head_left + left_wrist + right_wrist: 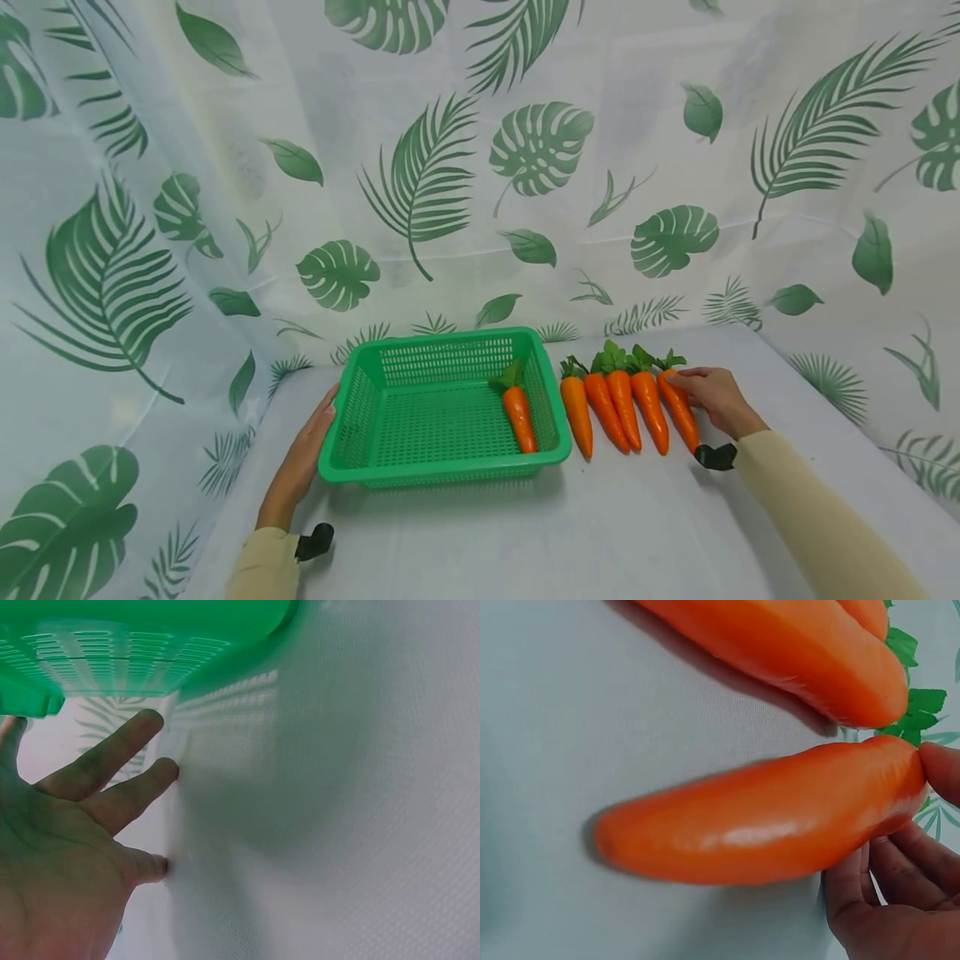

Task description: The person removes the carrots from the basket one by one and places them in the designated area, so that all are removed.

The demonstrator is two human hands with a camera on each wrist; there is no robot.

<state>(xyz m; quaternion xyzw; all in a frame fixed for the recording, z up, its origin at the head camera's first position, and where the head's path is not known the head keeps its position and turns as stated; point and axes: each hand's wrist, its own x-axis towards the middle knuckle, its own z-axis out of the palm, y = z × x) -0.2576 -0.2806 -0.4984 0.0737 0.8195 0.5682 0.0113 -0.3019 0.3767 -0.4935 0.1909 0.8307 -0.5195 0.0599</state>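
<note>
A green plastic basket (442, 473) stands on the table with one orange carrot (519, 417) lying inside at its right end. My left hand (298, 458) is at the basket's left side, fingertips right at the rim; in the left wrist view its fingers are spread and fairly straight. Right of the basket, several carrots (619, 404) lie in a row, leafy tops toward the back. At the row's right end my right hand (718, 398) pinches the last carrot (765, 817) near its leafy end, between thumb and fingers. That carrot's tip points toward me.
A white cloth covers the table (465, 542). Behind it and at the left hangs a white curtain (450, 208) printed with green leaves. The leftmost carrot (576, 415) of the row lies close beside the basket's right wall.
</note>
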